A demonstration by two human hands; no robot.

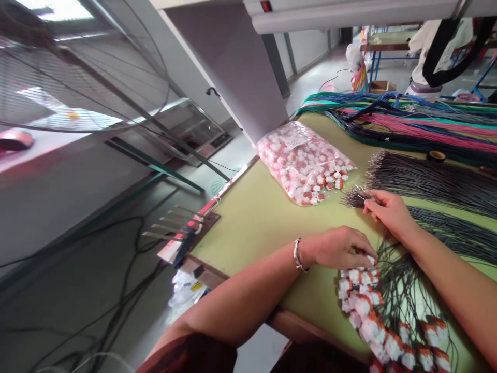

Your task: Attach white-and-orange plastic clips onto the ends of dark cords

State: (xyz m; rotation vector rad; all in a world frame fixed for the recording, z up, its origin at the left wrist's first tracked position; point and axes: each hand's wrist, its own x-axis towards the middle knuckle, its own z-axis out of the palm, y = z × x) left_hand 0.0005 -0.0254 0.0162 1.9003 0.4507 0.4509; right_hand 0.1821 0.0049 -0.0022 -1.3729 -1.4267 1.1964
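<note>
One white-and-orange connector [371,260] is held in the grip of the left hand [341,247], right of frame centre. Above it, dark wires [354,197], laid lengthwise toward the right edge, are touched at their tips by the nearer right hand [391,213]; its grip's closure cannot be told.

What may be a window [64,9] glows above the grey floor [310,80].
</note>
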